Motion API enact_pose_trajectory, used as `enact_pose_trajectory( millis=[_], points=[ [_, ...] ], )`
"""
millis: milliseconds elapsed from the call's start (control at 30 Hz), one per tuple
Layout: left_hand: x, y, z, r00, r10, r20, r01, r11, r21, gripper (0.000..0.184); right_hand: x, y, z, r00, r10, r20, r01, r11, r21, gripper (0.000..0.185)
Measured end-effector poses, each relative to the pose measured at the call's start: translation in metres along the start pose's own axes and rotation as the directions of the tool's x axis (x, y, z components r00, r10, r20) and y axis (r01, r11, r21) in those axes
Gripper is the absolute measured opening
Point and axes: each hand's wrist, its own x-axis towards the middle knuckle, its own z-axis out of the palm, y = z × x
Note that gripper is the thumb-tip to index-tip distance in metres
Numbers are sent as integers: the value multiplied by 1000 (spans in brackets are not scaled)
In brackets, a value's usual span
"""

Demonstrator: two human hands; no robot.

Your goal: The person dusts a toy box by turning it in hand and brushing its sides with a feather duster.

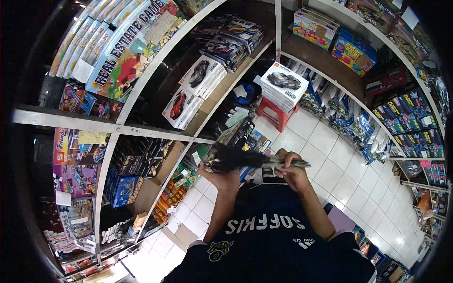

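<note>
A feather duster (240,159), dark and bushy with a paler, thin right end, lies across in front of my chest, held between both hands. My left hand (222,178) is closed around its left part, and the dark feathers cover most of the fingers. At the paler end, the fingers of my right hand (291,172) are pinched together on it. Just beyond the duster, dark boxed goods (237,133) stand low by the shelf, close to my left hand.
Shelves of boxed toys rise on the left, with a Real Estate Game box (127,52) and car boxes (183,107). A red stool (277,113) bears stacked white car boxes (284,84). More shelves with packaged toys (409,115) curve along the right. White floor tiles (330,160) run between.
</note>
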Motion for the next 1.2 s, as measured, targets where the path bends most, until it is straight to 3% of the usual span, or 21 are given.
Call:
enact_pose_trajectory(
  millis=[33,100,167,233,267,300,400,467,500,733,800,933,1000,1033,1067,1100,1167,1200],
  points=[
    [-2,-1,7,996,5,-91,-2,999,36,71,1,3,-3,996,-32,-84,31,999,-21,20],
    [-4,-5,13,984,14,-179,-3,998,62,72,-2,0,-7,999,-23,-40,22,1000,-17,20],
    [-7,-7,13,998,69,7,-70,993,99,71,-3,-5,-7,996,-8,86,10,1000,-29,19],
    [-8,-5,11,1000,11,13,-12,999,48,68,-2,-5,-6,1000,-6,18,7,999,-42,18],
    [-7,-5,14,998,1,-55,3,997,78,65,-1,-7,-6,999,-8,-49,6,998,-59,18],
    [-6,-5,17,993,-6,-122,19,994,106,62,0,-9,-7,999,-10,-47,7,998,-63,18],
    [-5,-8,7,1000,29,-6,-29,998,50,57,6,-14,-12,997,-57,50,63,991,-117,17],
    [-4,-5,9,999,25,-48,-20,995,95,56,6,-19,-19,995,-47,86,67,966,-252,14],
    [-4,-5,11,996,19,-89,-7,991,134,55,7,-19,-17,996,-78,40,84,981,-175,13],
    [-2,-3,2,1000,12,-10,-11,989,145,54,5,-21,-9,998,-31,54,43,973,-228,13],
    [-4,-3,10,983,19,-183,12,986,169,59,5,-18,-6,996,-78,-47,70,987,-144,15],
    [-5,-1,7,979,60,-193,-21,980,196,59,7,-12,-5,980,-72,-183,70,997,-16,20],
    [-10,1,11,957,95,-273,-35,975,217,61,3,-3,-11,992,-39,-123,36,999,-27,21],
    [-11,1,13,962,103,-251,-51,977,208,62,3,2,-17,998,-11,-57,9,999,-42,23],
    [-9,4,6,963,101,-248,-49,977,206,62,-1,13,-27,999,-17,-36,22,991,130,19],
    [-7,8,0,984,45,-173,-13,984,179,63,-2,14,-23,999,-20,-37,25,992,127,19],
    [-6,10,-4,996,-15,-86,28,988,151,64,0,15,-12,996,7,-86,8,985,171,20],
    [-13,13,12,987,-6,-162,29,990,138,63,3,16,-7,980,-2,-200,29,991,133,20]
  ],
)
